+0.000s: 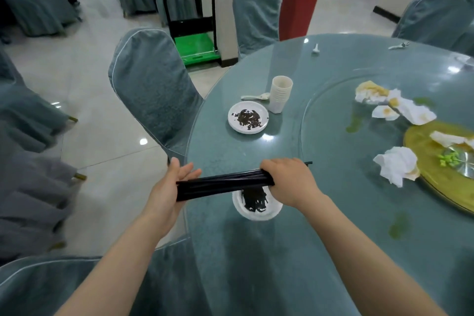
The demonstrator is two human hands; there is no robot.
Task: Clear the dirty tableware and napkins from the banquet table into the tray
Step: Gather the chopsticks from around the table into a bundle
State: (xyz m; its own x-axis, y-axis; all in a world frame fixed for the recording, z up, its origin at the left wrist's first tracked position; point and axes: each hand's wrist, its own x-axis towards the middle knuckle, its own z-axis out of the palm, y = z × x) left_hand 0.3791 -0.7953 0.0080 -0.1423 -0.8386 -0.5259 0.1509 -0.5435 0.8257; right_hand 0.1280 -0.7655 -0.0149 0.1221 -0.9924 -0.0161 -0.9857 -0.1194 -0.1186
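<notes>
Both forearms reach forward from the bottom of the view over the near left rim of the round worktop (256, 151). The right hand (289, 182) is knuckles-up, its grip curled round one end of a bundle of black chopsticks (223, 185); a single tip pokes out past the knuckles to the right. The left hand (170, 187) stands on edge, palm turned toward the bundle, fingers straight and spread, the flat palm pressed against the chopsticks' other end. The bundle lies nearly level between the 2 hands, just above a small white plate (256, 210) with dark scraps, which the right hand partly hides.

A second white plate (248, 117) with dark scraps sits farther along the rim, beside a stack of white cups (280, 96) and a white spoon (256, 97). Crumpled, stained napkins (396, 168) lie on the glass turntable (333, 115) toward the right, near a gold platter (436, 187) cut off by the right edge. 2 small white items near the far rim are too small to identify.

The left hand hangs just past the worktop's edge, over the floor, with a covered chair (151, 95) close behind it and another chair back at the lower left. Open tiled floor lies to the left; a green and black trolley (192, 33) stands farther off. No tray is clearly in view.
</notes>
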